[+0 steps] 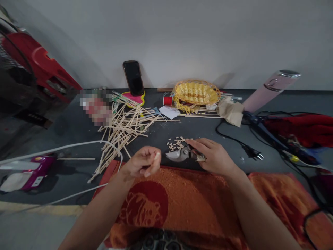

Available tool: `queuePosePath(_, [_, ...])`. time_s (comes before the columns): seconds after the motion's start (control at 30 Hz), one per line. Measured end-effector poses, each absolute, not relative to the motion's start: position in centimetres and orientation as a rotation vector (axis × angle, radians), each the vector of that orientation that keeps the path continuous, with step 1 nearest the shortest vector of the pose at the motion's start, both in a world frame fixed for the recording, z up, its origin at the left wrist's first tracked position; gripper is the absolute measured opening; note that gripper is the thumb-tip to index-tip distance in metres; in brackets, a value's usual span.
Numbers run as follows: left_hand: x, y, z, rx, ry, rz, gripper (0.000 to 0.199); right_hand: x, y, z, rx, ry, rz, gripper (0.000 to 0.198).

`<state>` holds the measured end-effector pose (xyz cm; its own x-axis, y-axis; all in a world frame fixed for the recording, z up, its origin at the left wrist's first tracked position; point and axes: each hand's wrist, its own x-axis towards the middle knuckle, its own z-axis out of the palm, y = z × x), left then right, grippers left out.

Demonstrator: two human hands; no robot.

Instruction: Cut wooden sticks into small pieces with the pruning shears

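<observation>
Silver-bladed hand cutters (177, 155) lie sideways at the dark grey tabletop (201, 127), blades toward left hand (145, 161); right hand (214, 154), nearer, wraps their handles. Left fingertips pinch a small pale piece (157, 156). Short tan wooden pegs (178, 142) scattered just beyond blades.

Dim, greyish light; soft shadows on wall (166, 41); edges stretched, blurry.

**Orange, tan and yellow**

Nearer you than your hands (144, 161), an orange towel (194, 198) bears a dark-red circle (158, 194) with an orange figure (145, 210); ahead-left, your sticks (125, 126) are pale tan; beyond the hands, the basket (199, 92) is yellow.
</observation>
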<state>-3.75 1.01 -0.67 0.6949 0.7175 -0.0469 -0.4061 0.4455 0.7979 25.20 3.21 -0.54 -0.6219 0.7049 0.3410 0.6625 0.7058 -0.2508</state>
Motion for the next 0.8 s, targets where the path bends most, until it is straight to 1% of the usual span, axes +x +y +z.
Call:
queuePosePath(0.07, [-3.9, 1.1, -0.5, 0.867, 0.406, 0.814, 0.035, 25.9, 3.6, -0.7, -1.238, -2.421, 0.085, 0.049])
queuePosePath(0.13, [-3.6, 1.3, -0.5, 0.909, 0.535, 0.874, 0.032, 26.6, 4.2, -1.2, -1.492, -2.284, 0.030, 0.054])
queuePosePath(0.2, [-2.9, 1.6, -0.5, 1.013, 0.706, 0.854, 0.026, 27.2, 4.7, -1.7, -1.687, -2.194, -0.004, 0.062])
queuePosePath(0.27, [-2.1, 1.7, -0.5, 1.140, 0.833, 0.785, 0.027, 27.8, 5.1, -2.3, -1.791, -2.185, -0.020, 0.063])
queuePosePath(0.37, [-1.4, 1.5, -0.6, 1.364, 0.973, 0.701, 0.030, 28.3, 5.3, -2.7, -1.835, -2.220, -0.034, 0.056])
queuePosePath(0.43, [-1.2, 1.3, -0.6, 1.540, 1.057, 0.691, 0.028, 28.2, 5.2, -2.5, -1.812, -2.207, -0.073, 0.051])
queuePosePath(0.53, [-1.1, 1.0, -0.8, 1.822, 1.118, 0.714, 0.024, 27.1, 4.7, -1.7, -1.674, -2.121, -0.071, 0.035])
queuePosePath(0.57, [-1.1, 1.0, -1.0, 1.907, 1.116, 0.732, 0.023, 26.5, 4.4, -1.3, -1.594, -2.094, -0.005, 0.028])
queuePosePath(0.6, [-1.0, 0.9, -1.1, 1.985, 1.107, 0.754, 0.022, 25.9, 4.0, -0.9, -1.503, -2.069, 0.105, 0.025])
queuePosePath(0.67, [-0.9, 0.9, -1.2, 2.106, 1.096, 0.796, 0.020, 24.4, 3.1, -0.2, -1.426, -2.005, 0.423, 0.030])
queuePosePath(0.73, [-0.8, 0.9, -1.1, 2.187, 1.110, 0.816, 0.019, 23.0, 2.1, 0.2, -1.357, -2.003, 0.815, 0.036])
queuePosePath(0.8, [-0.7, 0.8, -0.9, 2.245, 1.137, 0.791, 0.019, 21.9, 1.3, 0.3, -1.246, -1.996, 1.153, 0.035])
